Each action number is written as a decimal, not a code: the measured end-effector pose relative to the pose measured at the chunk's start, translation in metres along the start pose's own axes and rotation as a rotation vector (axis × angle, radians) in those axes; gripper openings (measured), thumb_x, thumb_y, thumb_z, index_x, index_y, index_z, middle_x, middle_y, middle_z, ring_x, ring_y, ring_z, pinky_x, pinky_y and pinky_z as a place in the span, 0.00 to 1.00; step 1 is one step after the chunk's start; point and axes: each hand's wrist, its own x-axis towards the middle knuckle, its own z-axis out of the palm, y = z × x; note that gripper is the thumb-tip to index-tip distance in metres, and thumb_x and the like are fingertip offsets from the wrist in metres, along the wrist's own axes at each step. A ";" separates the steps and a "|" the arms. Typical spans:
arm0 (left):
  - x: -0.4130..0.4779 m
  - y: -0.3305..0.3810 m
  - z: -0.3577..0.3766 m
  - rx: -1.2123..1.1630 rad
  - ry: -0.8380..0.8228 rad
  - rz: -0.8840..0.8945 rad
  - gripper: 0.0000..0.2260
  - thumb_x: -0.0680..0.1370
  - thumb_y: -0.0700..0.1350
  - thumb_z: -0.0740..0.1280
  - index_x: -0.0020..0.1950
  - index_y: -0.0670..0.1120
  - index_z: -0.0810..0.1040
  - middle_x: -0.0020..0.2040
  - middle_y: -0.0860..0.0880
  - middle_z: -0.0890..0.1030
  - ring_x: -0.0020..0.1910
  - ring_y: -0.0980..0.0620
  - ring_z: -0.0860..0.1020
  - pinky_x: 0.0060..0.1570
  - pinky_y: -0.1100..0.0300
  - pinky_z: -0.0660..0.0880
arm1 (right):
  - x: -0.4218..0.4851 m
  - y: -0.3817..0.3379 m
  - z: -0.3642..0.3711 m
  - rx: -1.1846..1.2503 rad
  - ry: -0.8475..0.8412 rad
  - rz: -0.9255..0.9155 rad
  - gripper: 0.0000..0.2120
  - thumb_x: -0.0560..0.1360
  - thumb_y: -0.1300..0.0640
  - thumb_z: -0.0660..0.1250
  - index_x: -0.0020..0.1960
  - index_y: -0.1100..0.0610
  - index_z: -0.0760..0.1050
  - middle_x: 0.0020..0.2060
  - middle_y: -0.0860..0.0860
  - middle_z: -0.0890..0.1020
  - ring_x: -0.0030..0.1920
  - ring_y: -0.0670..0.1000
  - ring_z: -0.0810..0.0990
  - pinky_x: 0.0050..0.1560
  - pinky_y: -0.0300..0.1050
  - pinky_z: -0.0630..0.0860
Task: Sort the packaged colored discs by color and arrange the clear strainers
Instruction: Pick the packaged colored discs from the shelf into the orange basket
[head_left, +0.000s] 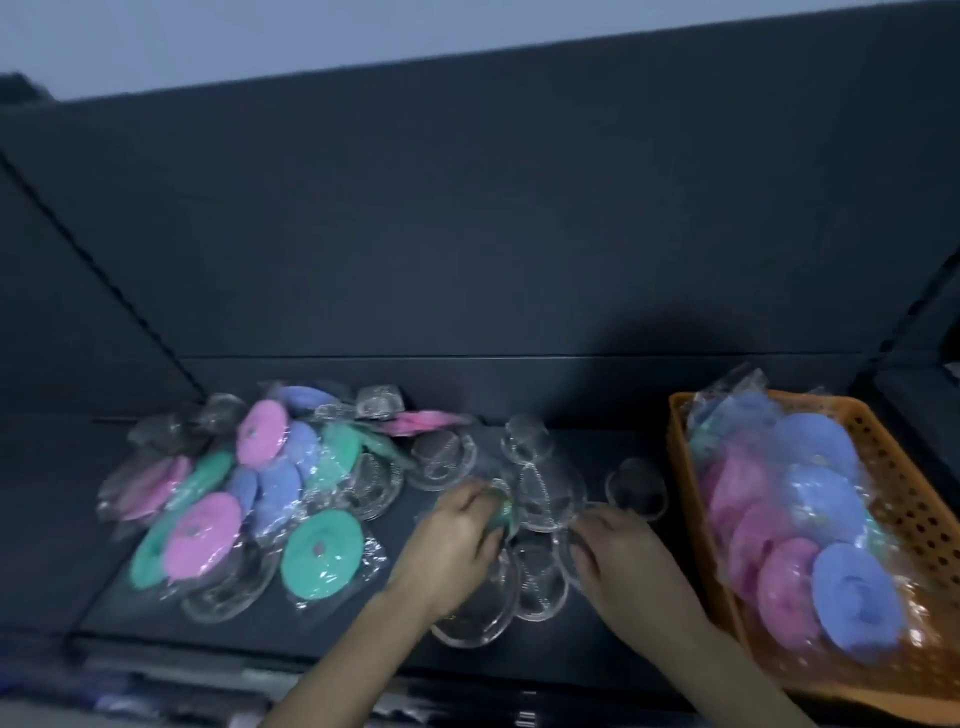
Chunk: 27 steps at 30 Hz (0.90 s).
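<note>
Item: clear strainers (545, 493), a loose overlapping cluster at mid-tabletop (639, 623), one lone strainer (636, 488) just to the right of it.

Held: green packaged disc (503, 512), mostly hidden under the left hand (462, 530), whose fingers curl round it among the strainers.

Right hand (618, 540): fingers rest at a strainer's rim; blur hides whether they grip it.

Left of cluster: mixed pile (249, 493) of pink, green and blue packaged discs, unsorted, with more strainers tucked in.

Right: orange basket (883, 467), holding bagged pink and blue discs.

Risks, as judged: lifting the disc may drag overlapping strainers with it. Slick wrappers may slip from the fingers. Transparent strainers under the pile may be overlooked. The heaped basket may shed a bag.
</note>
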 end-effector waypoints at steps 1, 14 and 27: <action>-0.008 -0.012 -0.005 0.004 0.005 -0.036 0.16 0.78 0.44 0.62 0.66 0.44 0.73 0.71 0.47 0.68 0.69 0.49 0.67 0.67 0.68 0.57 | 0.003 -0.005 0.008 0.005 -0.009 -0.004 0.05 0.75 0.57 0.61 0.45 0.55 0.76 0.44 0.49 0.77 0.46 0.50 0.75 0.50 0.43 0.71; -0.093 -0.177 -0.076 -0.001 0.077 -0.211 0.16 0.77 0.42 0.63 0.64 0.44 0.75 0.68 0.47 0.71 0.66 0.48 0.70 0.63 0.70 0.59 | 0.071 -0.145 0.080 0.070 -0.115 -0.032 0.11 0.77 0.54 0.60 0.53 0.58 0.76 0.50 0.51 0.78 0.54 0.51 0.75 0.53 0.44 0.72; -0.129 -0.284 -0.090 0.036 -0.181 -0.347 0.47 0.68 0.62 0.71 0.77 0.53 0.46 0.79 0.47 0.45 0.77 0.45 0.47 0.74 0.51 0.51 | 0.097 -0.225 0.153 -0.062 -0.284 0.194 0.38 0.67 0.33 0.64 0.70 0.54 0.61 0.70 0.55 0.61 0.68 0.58 0.62 0.67 0.50 0.65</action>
